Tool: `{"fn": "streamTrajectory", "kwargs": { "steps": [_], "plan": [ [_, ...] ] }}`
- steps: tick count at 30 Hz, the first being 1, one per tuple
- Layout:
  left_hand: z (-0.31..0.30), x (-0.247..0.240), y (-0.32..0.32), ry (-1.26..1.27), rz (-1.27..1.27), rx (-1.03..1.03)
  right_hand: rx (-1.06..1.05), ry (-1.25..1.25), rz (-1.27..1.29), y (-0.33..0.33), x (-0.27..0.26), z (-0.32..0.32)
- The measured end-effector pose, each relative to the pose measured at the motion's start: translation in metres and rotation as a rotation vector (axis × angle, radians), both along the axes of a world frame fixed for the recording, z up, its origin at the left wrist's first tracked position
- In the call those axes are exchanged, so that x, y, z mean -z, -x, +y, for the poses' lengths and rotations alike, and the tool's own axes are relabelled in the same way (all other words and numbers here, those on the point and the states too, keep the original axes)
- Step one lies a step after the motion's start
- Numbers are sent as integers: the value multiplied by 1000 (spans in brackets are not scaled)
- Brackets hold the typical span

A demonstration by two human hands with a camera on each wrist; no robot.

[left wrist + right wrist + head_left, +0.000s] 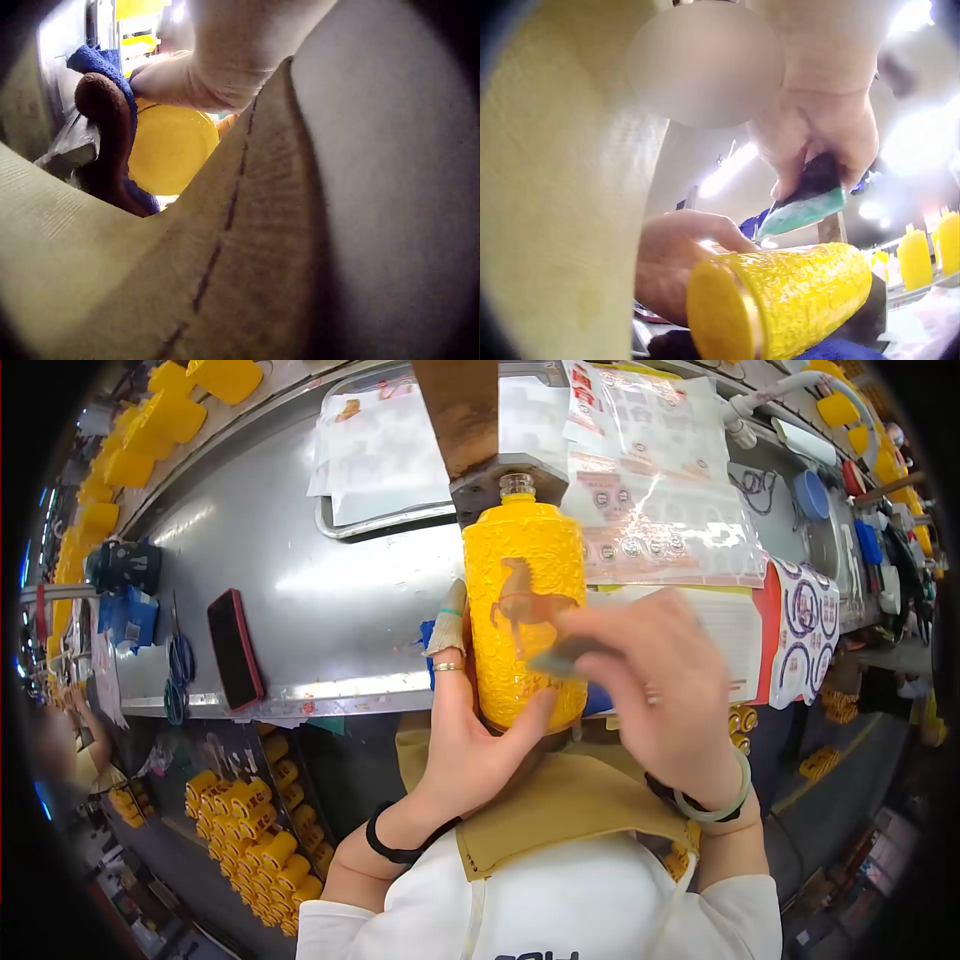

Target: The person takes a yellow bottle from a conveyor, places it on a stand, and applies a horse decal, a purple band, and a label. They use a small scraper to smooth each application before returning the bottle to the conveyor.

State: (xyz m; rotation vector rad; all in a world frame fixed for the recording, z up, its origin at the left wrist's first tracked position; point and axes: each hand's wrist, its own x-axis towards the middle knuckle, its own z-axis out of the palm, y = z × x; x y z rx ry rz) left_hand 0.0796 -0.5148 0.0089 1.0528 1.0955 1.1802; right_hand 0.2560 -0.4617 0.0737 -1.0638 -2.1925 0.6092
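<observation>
A yellow embossed bottle with a clear threaded glass neck lies along the view, with a brownish horse decal on its upper side. My left hand grips its lower left side, thumb over the front and a fabric cover on one finger. Over the decal, my right hand pinches a small scraper-like piece, dark on top with a green edge. In the head view that piece is blurred and overlaps the bottle's right side. The left wrist view shows the bottle's round yellow base beside blue cloth.
Behind the neck stands a brown upright post with a metal bracket. Decal sheets cover the right of the metal bench; a tray holds pale sheets. A phone and scissors lie left. Yellow bottles line the far side.
</observation>
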Motion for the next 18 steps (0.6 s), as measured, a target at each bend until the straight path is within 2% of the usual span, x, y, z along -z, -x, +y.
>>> {"fn": "streamTrajectory", "kwargs": {
  "steps": [2,4,7,9,10,12,13,16,18],
  "plan": [
    [0,-1,3,38,-112,34,306,-55,6,-11,9,-4],
    [-1,2,8,38,-139,60,319,-136,23,-15,10,-8],
    [-2,1,14,56,-264,103,285,194,197,-2,7,-33],
    [-5,6,17,-81,-56,133,303,223,186,1,18,-38],
    [-6,11,18,-81,-56,134,353,232,174,0,22,-40],
    [-10,25,20,-72,135,128,426,212,138,-6,22,-40],
    [-9,33,17,-80,109,40,501,192,102,-8,21,-41],
    [-12,33,17,-130,253,-3,441,273,255,-2,11,-50],
    [-10,24,11,-161,265,-50,403,279,267,1,15,-53]
  ]
}}
